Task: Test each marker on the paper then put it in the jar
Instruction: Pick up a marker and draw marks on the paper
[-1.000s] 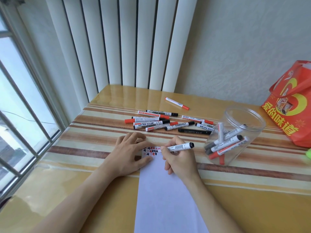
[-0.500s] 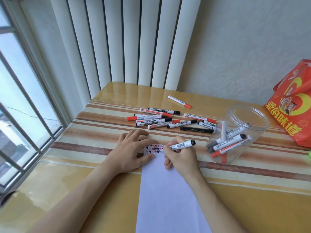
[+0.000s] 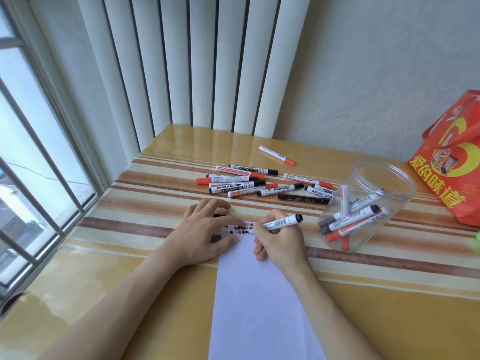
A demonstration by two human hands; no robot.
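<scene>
Clearly "WHITEBOARD" reads on a loose marker (image 3: 237, 188) on the table (image 3: 161, 294). Right hand (image 3: 281, 242) fingers grip a barcoded marker (image 3: 283, 221) on paper (image 3: 259, 294); left hand (image 3: 201, 235) lies flat, fingers spread.

Glossy table (image 3: 259, 141), matt paper (image 3: 259, 294) — clear plastic jar (image 3: 405, 203)

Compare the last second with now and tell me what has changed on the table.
Hardly anything. The right hand still grips the black-capped marker with its tip at the scribbles on the paper; any stroke movement is too small to tell. The left hand still presses the paper's top corner flat. The loose markers and the jar lie as before; only the camera shifted slightly.
</scene>
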